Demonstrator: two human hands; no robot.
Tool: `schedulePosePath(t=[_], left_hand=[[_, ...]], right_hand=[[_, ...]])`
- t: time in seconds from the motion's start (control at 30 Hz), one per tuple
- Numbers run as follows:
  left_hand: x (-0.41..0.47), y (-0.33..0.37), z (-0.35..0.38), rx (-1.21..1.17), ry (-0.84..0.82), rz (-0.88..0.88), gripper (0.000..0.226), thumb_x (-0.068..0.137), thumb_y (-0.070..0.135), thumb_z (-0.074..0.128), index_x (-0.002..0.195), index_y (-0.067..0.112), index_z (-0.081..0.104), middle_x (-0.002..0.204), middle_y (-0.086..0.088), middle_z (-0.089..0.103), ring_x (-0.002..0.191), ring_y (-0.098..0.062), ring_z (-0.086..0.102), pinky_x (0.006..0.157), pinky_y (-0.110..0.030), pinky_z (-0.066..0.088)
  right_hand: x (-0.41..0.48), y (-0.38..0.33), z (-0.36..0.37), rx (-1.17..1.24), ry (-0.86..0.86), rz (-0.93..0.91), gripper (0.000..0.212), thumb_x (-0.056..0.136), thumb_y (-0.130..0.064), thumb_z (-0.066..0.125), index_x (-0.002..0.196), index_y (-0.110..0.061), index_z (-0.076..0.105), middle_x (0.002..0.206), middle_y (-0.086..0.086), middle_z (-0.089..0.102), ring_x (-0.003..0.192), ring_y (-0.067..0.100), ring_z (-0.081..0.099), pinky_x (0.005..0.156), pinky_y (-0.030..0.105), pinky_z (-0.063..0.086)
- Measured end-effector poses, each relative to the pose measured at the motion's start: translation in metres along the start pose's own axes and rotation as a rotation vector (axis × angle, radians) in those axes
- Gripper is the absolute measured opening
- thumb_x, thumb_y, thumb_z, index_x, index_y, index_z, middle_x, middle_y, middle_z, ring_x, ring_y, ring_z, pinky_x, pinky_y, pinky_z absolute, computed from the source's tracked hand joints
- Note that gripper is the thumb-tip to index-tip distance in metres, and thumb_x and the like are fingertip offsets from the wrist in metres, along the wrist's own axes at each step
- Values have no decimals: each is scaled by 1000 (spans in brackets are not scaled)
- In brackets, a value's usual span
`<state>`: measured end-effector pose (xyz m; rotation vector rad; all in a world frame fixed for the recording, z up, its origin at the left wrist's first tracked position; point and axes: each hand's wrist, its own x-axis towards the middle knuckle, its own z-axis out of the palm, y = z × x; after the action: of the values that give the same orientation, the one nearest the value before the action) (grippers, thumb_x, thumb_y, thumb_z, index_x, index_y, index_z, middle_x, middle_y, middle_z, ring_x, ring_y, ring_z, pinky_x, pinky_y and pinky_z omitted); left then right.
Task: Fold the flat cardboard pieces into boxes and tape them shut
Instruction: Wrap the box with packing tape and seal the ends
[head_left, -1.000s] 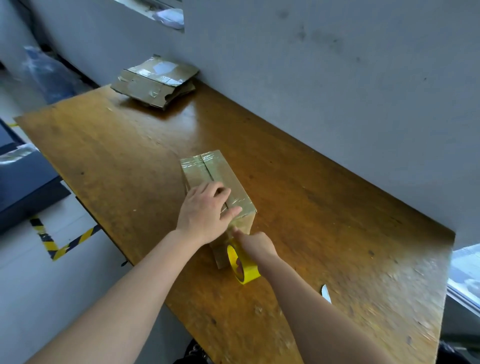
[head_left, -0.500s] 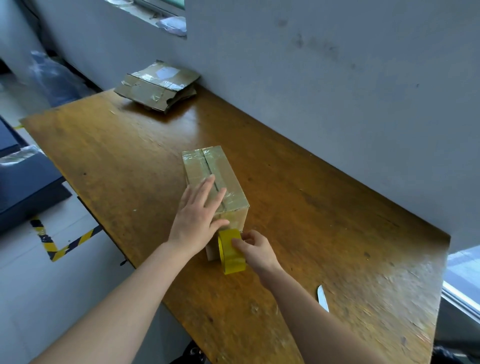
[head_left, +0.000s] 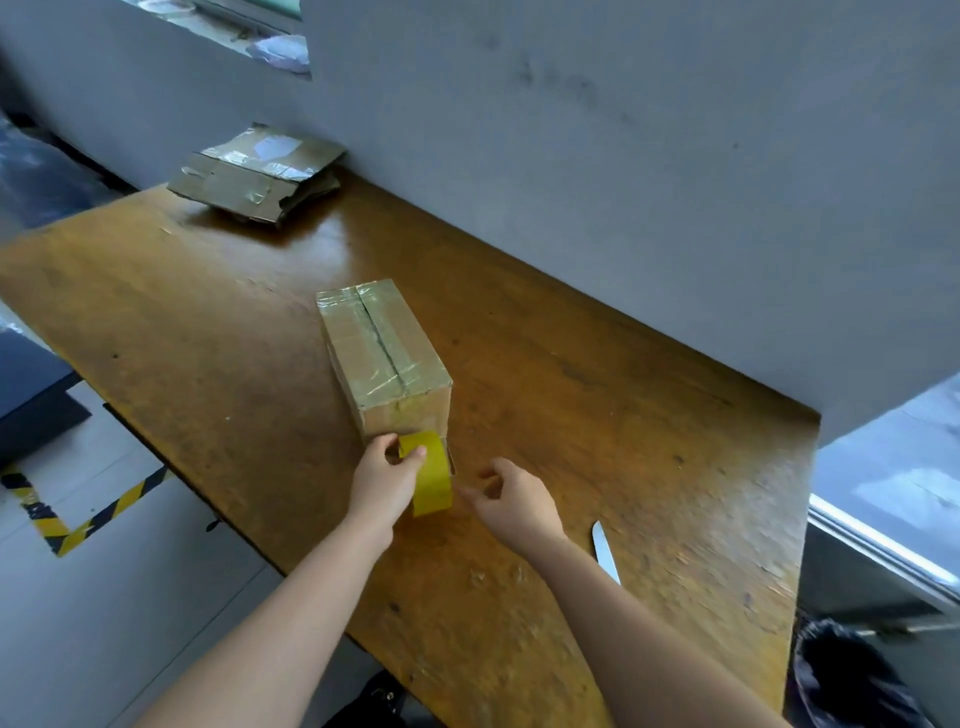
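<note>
The left grip (head_left: 382, 486) and right grip (head_left: 519, 506) are bare hands on bare forearms (head_left: 291, 613).

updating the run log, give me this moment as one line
left hand grips yellow tape roll at near end of cardboard box | right hand free beside roll | top seam taped

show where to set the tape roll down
Bare table between the taped box and the flat cardboard pile, and right of the box toward the wall. Crowded at its near end: tape roll, left hand, right hand, blade.
</note>
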<state>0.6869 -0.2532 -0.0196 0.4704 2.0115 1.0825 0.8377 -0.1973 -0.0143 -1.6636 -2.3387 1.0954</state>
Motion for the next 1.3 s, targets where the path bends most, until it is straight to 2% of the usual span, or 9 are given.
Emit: schedulePosePath(t=[0.3,0.37,0.47,0.57,0.7,0.93,1.07,1.13,1.3], left_hand=[[10,-6,12,-116,16,-18,53,96,29,56,146,23,37,144,-8,41,125,-33,45,100,-50,43],[11,-6,15,-130,19,-16,53,96,28,56,145,23,38,144,-8,42,125,-33,45,97,-48,43],[12,-7,15,-127,27,-3,52,96,27,56,145,22,39,143,-9,43,123,-32,46,97,-47,42],[14,-7,14,-121,29,2,51,95,26,56,144,23,40,143,-8,43,123,-32,46,96,-47,41],[14,-7,12,-136,19,0,51,95,26,57,144,24,41,144,-7,44,125,-32,46,100,-50,40],[9,-6,10,-162,17,12,47,94,24,61,139,25,47,139,-7,48,119,-29,50,95,-47,43],[5,-5,7,-169,21,29,44,93,24,62,136,25,51,134,-6,51,112,-26,51,90,-44,44],[2,-5,4,-168,42,47,40,94,32,61,132,24,54,130,-2,52,113,-24,51,92,-44,45],[-4,-6,-5,-135,101,104,22,93,28,62,115,24,62,109,3,56,91,-18,53,66,-28,42]], right_hand=[[-56,73,-1,-401,115,153,32,91,-28,51,122,-19,54,129,8,52,126,29,41,95,35,38],[-68,83,-3,-440,130,245,39,88,-25,50,127,-20,50,135,8,47,124,28,41,97,38,39],[-85,92,-4,-403,149,409,51,81,-27,54,129,-18,41,124,3,47,117,25,44,94,39,40],[-96,96,-2,-371,127,507,43,83,-27,58,121,-19,41,117,2,49,110,23,49,86,37,44],[-98,98,-1,-344,131,439,30,93,-13,55,120,-18,43,113,6,53,99,23,56,77,32,53],[-90,79,-2,-206,210,338,18,94,-6,49,109,-15,52,102,4,56,89,22,53,72,31,51],[-77,50,-7,-153,361,210,12,93,-11,49,102,-19,52,87,-3,47,81,18,45,55,26,35],[-67,32,-12,-143,423,113,11,94,-13,48,103,-19,50,84,-2,47,77,20,45,55,30,31],[-42,-12,-21,-307,428,-233,10,94,-15,52,103,-18,56,83,2,58,75,25,52,67,34,34]])
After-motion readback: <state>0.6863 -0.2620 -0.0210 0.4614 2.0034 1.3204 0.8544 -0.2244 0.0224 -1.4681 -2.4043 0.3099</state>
